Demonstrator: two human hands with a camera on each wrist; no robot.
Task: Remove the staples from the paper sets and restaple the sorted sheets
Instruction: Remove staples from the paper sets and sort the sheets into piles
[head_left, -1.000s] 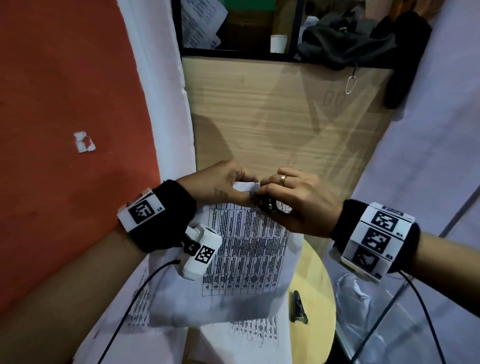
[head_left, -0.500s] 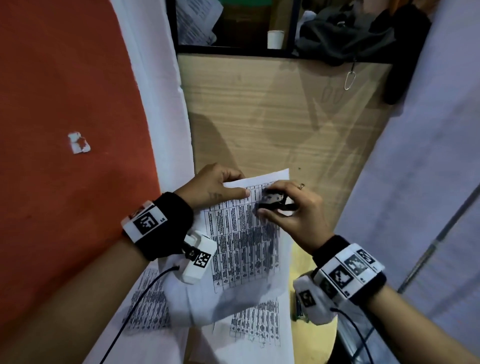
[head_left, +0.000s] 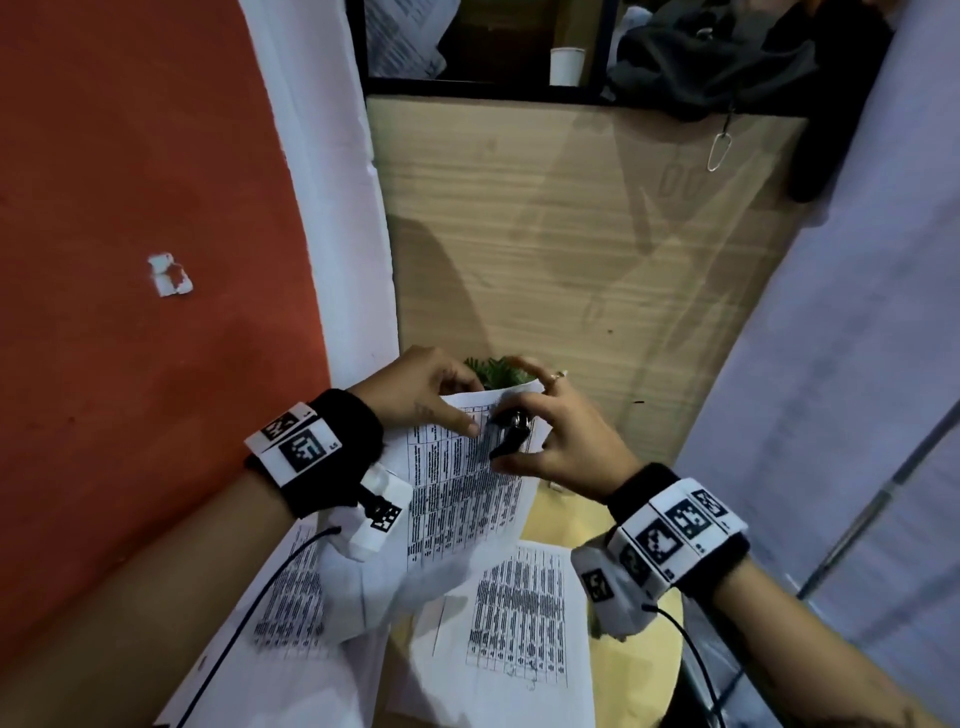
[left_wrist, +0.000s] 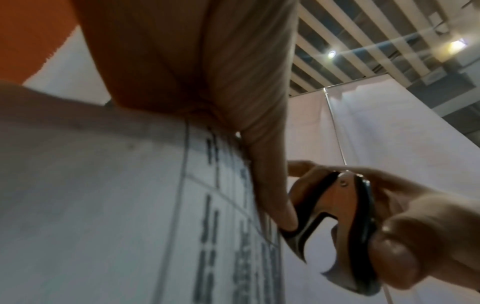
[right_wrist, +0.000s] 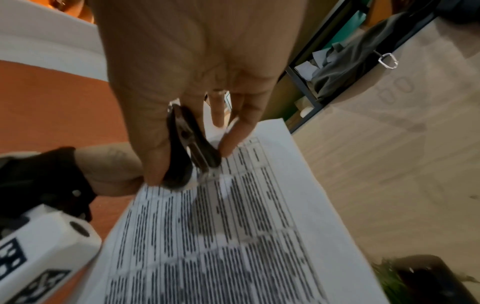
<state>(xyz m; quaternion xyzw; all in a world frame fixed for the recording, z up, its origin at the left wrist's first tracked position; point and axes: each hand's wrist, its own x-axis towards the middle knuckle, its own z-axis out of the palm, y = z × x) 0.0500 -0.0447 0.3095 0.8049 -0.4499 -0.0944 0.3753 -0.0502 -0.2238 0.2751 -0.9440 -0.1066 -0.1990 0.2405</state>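
Left hand (head_left: 415, 387): thumb pinches paper set (head_left: 462, 478) at its top edge.
Right hand (head_left: 566, 441): fingers squeeze staple remover (head_left: 509, 431), claws at that edge.

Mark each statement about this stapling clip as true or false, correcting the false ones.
1. The right hand holds a staple remover. True.
2. The left hand rests empty on the table. False: it holds the lifted paper set near its top edge.
3. Another printed sheet lies on the table below. True.
4. The staple remover's claws are shut tight. False: the left wrist view shows them apart.
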